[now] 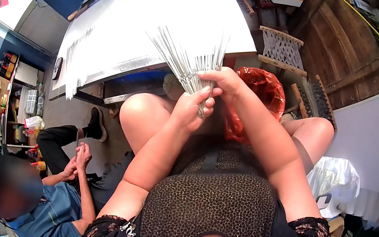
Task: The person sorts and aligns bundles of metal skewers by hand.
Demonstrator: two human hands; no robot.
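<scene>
A fanned bundle of thin silvery sticks (183, 68) is held upright in front of me, above my knees. My left hand (192, 108) is closed around its lower end, with the thumb lying over the sticks. Higher up, my right hand (222, 80) pinches the right part of the bundle, its thumb pressed against the sticks. The sticks spread into two groups at the top, a wider one leaning left and a tighter one on the right. I cannot make out what material they are.
Ahead stands a white table (145, 20) with more thin sticks (77, 61) and a phone-like handset (57, 69) at its left edge. A bin with a red liner (263, 92) stands by my right knee. A person (57, 211) sits at left. Woven stools (284, 49) are beyond.
</scene>
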